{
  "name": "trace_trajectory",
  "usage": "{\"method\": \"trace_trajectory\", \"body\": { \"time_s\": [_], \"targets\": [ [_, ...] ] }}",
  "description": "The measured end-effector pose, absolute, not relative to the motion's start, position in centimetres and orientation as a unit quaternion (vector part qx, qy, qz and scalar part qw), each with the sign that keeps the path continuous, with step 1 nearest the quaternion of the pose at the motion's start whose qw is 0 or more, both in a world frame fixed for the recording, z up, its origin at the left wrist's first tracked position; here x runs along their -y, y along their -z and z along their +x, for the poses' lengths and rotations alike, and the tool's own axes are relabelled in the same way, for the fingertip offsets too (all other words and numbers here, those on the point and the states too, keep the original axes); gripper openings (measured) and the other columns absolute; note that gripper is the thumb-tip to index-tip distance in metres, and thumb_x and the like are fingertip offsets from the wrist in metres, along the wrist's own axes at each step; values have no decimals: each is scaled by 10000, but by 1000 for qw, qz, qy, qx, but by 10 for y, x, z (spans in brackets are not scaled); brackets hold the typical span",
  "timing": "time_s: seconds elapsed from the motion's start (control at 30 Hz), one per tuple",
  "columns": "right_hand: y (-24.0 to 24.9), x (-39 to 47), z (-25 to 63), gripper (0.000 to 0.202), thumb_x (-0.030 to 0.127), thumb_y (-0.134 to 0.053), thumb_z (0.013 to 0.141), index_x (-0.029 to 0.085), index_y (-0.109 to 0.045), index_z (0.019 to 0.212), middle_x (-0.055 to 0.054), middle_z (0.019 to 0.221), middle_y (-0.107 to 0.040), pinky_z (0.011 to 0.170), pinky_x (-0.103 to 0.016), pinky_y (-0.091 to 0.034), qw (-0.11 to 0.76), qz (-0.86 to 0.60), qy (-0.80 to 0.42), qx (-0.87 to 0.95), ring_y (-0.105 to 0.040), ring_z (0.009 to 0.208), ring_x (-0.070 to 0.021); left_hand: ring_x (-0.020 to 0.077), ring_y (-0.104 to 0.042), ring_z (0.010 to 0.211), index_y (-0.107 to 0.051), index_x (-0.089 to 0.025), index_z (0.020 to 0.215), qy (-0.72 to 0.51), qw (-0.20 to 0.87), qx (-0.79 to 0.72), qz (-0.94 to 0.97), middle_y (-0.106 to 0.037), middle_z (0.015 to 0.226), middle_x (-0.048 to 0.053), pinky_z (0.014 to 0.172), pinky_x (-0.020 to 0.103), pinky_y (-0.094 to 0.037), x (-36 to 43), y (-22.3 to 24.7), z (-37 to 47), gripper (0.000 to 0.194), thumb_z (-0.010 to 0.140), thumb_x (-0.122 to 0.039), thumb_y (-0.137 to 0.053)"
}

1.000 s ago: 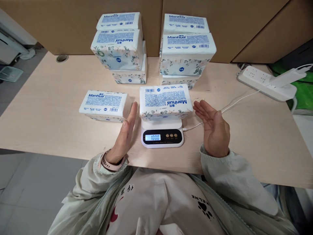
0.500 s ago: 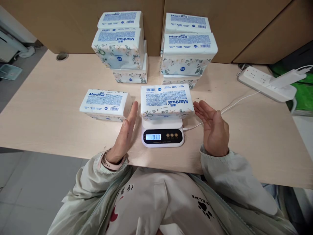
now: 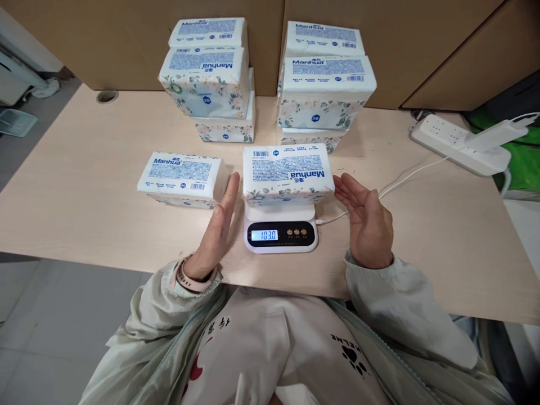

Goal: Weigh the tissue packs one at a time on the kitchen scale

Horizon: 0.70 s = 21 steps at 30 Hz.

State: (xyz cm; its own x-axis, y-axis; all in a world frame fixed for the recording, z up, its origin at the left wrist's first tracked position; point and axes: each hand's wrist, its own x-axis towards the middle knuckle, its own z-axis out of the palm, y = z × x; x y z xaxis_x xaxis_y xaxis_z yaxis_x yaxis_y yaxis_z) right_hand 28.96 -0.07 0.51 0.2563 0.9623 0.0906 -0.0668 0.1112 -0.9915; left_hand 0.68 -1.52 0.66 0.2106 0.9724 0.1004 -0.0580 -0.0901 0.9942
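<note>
A white pack of tissues (image 3: 287, 171) with blue print and a floral side rests on a small white digital scale (image 3: 281, 236). The lit display appears to read 103.0. My left hand (image 3: 216, 228) is held upright with fingers stretched out, between this pack and another tissue pack (image 3: 182, 177) lying to the left. On the other side, my right hand (image 3: 368, 225) has its palm turned inward and its fingers extended close to the pack's right edge. Both hands hold nothing.
Stacked tissue packs stand at the back left (image 3: 205, 84) and back right (image 3: 327, 93), before a brown partition (image 3: 139, 50). A white power strip (image 3: 459, 143) lies at the right, its thin cable (image 3: 405, 183) running to the scale. A round desk hole (image 3: 107, 97) is at far left.
My right hand has shifted very slightly inward, and my left hand very slightly toward the weighed pack. The packs and the scale reading stay the same.
</note>
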Motion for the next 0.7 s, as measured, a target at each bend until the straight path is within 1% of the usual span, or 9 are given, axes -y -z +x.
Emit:
{"method": "trace_trajectory", "body": {
  "time_s": [0.1, 0.23, 0.33, 0.43, 0.53, 0.63, 0.7],
  "targets": [
    [-6, 1, 289, 553, 715, -528, 1061, 300, -815, 1287, -42, 1370, -827, 1307, -578, -469, 604, -511, -431, 434, -740, 1365, -282, 244, -13, 1775, -381, -462, 1719, -481, 536, -402, 566, -252, 1847, -135, 1485, 519, -19, 15, -7, 8, 721, 1081, -784, -284],
    [-6, 2, 290, 594, 725, -516, 1061, 274, -800, 1324, -81, 1404, -807, 1301, -596, -464, 600, -509, -430, 442, -720, 1397, -302, 250, -10, 1775, -380, -460, 1719, -480, 532, -399, 573, -188, 1857, -146, 1485, 523, -14, 14, -9, 9, 712, 1087, -773, -285],
    [-6, 2, 289, 607, 735, -520, 1055, 271, -801, 1327, -92, 1402, -806, 1294, -601, -469, 599, -510, -428, 444, -716, 1404, -312, 262, -14, 1775, -368, -450, 1727, -478, 531, -405, 571, -224, 1856, -123, 1485, 529, -18, 14, -10, 9, 743, 1072, -795, -299],
    [-6, 2, 289, 578, 712, -529, 1064, 278, -807, 1324, -81, 1387, -815, 1295, -593, -471, 606, -506, -428, 440, -727, 1387, -303, 270, -16, 1775, -366, -435, 1731, -478, 530, -409, 568, -273, 1849, -95, 1485, 523, -16, 14, -11, 9, 773, 1059, -813, -311],
    [-4, 3, 290, 549, 692, -517, 1078, 294, -813, 1314, -60, 1375, -823, 1306, -584, -466, 609, -502, -429, 440, -739, 1371, -288, 263, -6, 1775, -365, -441, 1730, -478, 530, -410, 567, -260, 1851, -108, 1486, 518, -7, 14, -11, 9, 763, 1064, -808, -303],
    [-1, 1, 292, 568, 698, -487, 1087, 304, -786, 1367, -50, 1430, -798, 1344, -587, -423, 599, -503, -426, 455, -705, 1428, -285, 258, 6, 1774, -373, -450, 1725, -479, 531, -405, 569, -203, 1858, -138, 1486, 512, -9, 12, -11, 11, 746, 1070, -800, -303],
    [0, 0, 292, 592, 712, -478, 1084, 320, -734, 1448, -26, 1546, -728, 1392, -570, -356, 573, -500, -428, 489, -622, 1528, -273, 271, -1, 1774, -373, -430, 1731, -477, 533, -393, 578, -189, 1862, -127, 1485, 514, -12, 11, -12, 15, 769, 1065, -808, -308]
  ]
}}
